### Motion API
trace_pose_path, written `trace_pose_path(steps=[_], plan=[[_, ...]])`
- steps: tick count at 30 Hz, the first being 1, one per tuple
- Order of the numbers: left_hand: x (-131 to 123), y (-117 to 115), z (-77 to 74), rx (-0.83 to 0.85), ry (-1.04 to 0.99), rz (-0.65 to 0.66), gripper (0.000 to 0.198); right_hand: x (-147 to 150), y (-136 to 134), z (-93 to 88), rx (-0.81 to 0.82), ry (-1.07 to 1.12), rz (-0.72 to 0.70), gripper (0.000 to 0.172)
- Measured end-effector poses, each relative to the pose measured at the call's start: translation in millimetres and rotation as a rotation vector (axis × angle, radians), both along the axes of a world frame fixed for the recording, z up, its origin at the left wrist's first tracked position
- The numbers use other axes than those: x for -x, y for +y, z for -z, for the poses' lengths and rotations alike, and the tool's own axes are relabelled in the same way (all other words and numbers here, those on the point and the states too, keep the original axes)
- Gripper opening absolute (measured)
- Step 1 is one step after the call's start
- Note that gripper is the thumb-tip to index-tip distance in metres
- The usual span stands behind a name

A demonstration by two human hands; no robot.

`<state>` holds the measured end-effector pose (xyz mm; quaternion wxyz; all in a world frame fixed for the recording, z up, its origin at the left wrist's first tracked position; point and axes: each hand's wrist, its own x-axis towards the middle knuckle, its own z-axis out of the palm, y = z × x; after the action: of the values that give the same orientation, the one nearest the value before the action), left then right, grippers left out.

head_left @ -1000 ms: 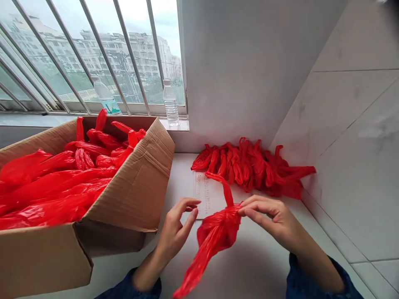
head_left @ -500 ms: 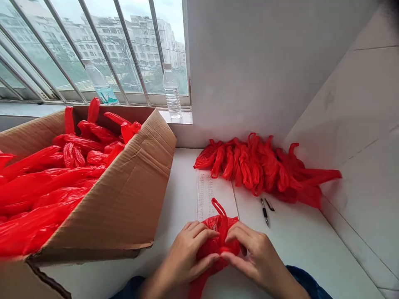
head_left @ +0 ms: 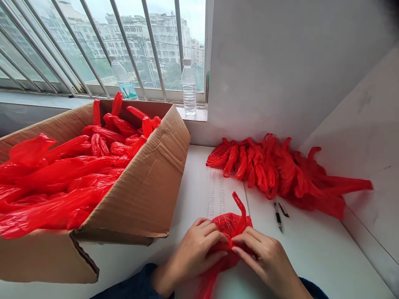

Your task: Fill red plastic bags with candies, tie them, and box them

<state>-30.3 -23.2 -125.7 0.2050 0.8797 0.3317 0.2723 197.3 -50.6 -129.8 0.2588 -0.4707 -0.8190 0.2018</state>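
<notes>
While its strap [head_left: 241, 207] points up in the head view, one red plastic bag [head_left: 225, 222] lies between left hand [head_left: 201, 248], fingers curled and pinching its gathered middle, and right hand [head_left: 268, 256], thumb and fingertips nearly together on the same gather, printed sheet [head_left: 229, 196] just beyond.

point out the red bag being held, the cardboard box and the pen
Held red bag [head_left: 227, 224]: head view, on its crumpled upper part
Cardboard box [head_left: 146, 193]: head view, on its right outer side
Pen [head_left: 278, 217]: head view, mid-barrel
</notes>
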Motion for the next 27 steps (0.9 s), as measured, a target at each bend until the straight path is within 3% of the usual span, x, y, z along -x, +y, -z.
trace_pose_path(steps=[7,13,20,25,27], plan=[[6.9,3.7,-8.8,-0.137,-0.089,-0.070,0.013,-13.0,1.6,-17.4,0.051,0.141,-0.020,0.018],[17.1,9.1,-13.7,-0.179,-0.190,-0.134,0.014,-34.2,0.2,-33.3,0.029,0.213,0.054,0.018],[28.4,20.0,-16.8,-0.003,-0.344,-0.352,0.015,-62.6,-1.0,-40.2,0.011,0.235,0.240,0.018],[19.5,14.3,-14.7,-0.016,-0.377,-0.351,0.008,-51.4,0.6,-42.5,-0.018,0.185,0.200,0.010],[15.0,7.5,-14.2,-0.071,-0.380,-0.329,0.017,-40.5,0.4,-41.9,-0.039,0.218,0.191,0.004]])
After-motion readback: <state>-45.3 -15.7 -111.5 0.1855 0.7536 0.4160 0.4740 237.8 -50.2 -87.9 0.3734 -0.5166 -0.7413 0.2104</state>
